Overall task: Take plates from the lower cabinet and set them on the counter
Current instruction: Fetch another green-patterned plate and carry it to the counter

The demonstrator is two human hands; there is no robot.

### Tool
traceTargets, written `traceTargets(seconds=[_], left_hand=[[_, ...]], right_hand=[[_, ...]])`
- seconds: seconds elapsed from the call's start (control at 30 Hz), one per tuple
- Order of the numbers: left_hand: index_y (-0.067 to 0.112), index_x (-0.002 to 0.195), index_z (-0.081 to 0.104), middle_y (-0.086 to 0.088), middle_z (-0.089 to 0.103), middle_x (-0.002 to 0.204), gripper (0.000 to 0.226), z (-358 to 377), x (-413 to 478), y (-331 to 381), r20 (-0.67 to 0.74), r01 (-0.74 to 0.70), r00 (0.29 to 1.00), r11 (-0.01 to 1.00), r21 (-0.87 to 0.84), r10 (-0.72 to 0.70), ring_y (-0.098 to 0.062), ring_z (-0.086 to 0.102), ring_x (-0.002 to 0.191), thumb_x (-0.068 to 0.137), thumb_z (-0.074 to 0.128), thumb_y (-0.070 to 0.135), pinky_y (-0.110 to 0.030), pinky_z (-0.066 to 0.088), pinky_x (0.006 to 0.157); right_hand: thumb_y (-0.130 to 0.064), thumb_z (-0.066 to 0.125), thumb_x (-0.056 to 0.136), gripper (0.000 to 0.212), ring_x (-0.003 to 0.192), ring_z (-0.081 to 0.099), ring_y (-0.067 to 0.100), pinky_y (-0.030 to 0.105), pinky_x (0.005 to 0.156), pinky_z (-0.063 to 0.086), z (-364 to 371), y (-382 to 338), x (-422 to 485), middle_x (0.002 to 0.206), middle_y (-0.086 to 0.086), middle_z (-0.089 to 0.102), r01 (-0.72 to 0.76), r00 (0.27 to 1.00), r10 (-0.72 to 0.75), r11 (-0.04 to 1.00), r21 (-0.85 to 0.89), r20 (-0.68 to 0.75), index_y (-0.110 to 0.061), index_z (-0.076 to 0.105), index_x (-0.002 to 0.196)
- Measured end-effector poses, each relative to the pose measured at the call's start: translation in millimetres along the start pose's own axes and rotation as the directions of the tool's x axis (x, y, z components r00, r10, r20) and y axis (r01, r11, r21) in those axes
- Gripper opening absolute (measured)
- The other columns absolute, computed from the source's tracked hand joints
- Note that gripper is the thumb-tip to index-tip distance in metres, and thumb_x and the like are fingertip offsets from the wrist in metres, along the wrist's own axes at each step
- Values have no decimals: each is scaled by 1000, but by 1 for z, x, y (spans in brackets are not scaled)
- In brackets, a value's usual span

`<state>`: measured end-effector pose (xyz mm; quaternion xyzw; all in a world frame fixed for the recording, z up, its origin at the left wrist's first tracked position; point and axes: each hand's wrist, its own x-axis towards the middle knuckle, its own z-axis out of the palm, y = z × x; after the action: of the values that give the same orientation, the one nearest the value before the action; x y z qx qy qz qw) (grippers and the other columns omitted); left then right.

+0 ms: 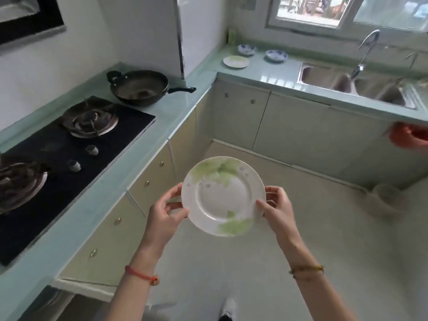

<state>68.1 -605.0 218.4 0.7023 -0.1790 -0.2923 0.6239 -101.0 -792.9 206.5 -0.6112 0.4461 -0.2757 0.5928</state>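
Fingers of left hand and right hand pinching plate by opposite rims, over floor. Risk: slipping from thin grip, or clipping counter edge when set down.

You can count two white round plates with green leaf print: one held above the floor, one lying on the far counter. Two small blue-and-white patterned bowls stand beyond it, the left one and the right one. You see two bare hands, left and right, each wrist bearing one cord bracelet, red on the left and yellowish on the right. One black two-handled frying pan sits on the counter. The black glass hob shows two metal burners, far and near, and two round knobs, upper and lower. One chrome faucet rises over the steel sink.
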Motion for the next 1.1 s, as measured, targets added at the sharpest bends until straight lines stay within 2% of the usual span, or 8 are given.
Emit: traceTargets(seconds=[0.1,0.2,0.4,0.5,0.67,0.87,0.97,1.1], left_hand=[[25,127,60,10,70,111,63,44,42,16,26,-7,1000,1000,9,7,-11,65,92,71,69,-4,-13,54,69],[23,128,60,8,71,108,66,81,85,32,58,-6,998,1000,17,5,-10,65,89,64,65,4,-15,54,69],[24,129,60,1,72,114,66,138,189,47,114,0,993,998,60,-7,-17,66,103,65,64,7,-27,54,84],[19,134,56,3,70,120,64,165,252,55,162,-17,987,998,61,7,-14,65,112,76,64,-4,-27,55,87],[17,135,55,4,66,126,63,206,374,83,207,-58,977,996,63,44,-10,65,113,80,60,-13,-22,57,83],[19,131,58,3,68,121,63,256,510,122,251,-96,966,990,104,67,-15,67,109,79,60,-16,-36,54,97],[20,130,58,2,68,120,64,284,576,135,263,-91,964,984,153,48,-15,68,105,77,61,-15,-37,56,94],[24,125,57,4,66,116,62,324,652,147,257,-90,966,979,182,41,-14,68,100,77,60,-16,-25,60,75]], right_hand=[[4,59,83,26,71,54,14,12,47,44,-28,-9,46,92,0,61,10,999,-10,1000,-15,-38,-9,55,106],[1,60,83,25,75,55,17,20,55,46,-47,-16,93,95,1,62,6,998,-8,1000,-20,-69,-13,56,103],[-12,62,75,29,79,58,17,28,65,47,-65,-31,192,94,2,65,-25,989,21,999,-26,-143,-11,57,104],[-3,61,81,25,82,60,18,31,69,50,-65,-42,255,95,3,65,-23,982,16,999,-35,-188,-10,57,105],[-4,61,81,22,86,63,19,35,78,53,-63,-75,371,95,2,67,-21,970,7,998,-53,-243,-15,58,100],[-3,61,80,23,85,63,17,33,78,52,-59,-112,497,92,1,67,-26,954,6,998,-61,-301,-18,58,98],[-4,61,80,23,83,63,17,31,73,52,-60,-123,561,90,1,67,-56,946,29,996,-75,-322,-17,57,99],[-2,61,80,25,83,61,15,22,67,45,-64,-132,649,90,0,65,-57,954,25,993,-101,-300,-14,56,101]])
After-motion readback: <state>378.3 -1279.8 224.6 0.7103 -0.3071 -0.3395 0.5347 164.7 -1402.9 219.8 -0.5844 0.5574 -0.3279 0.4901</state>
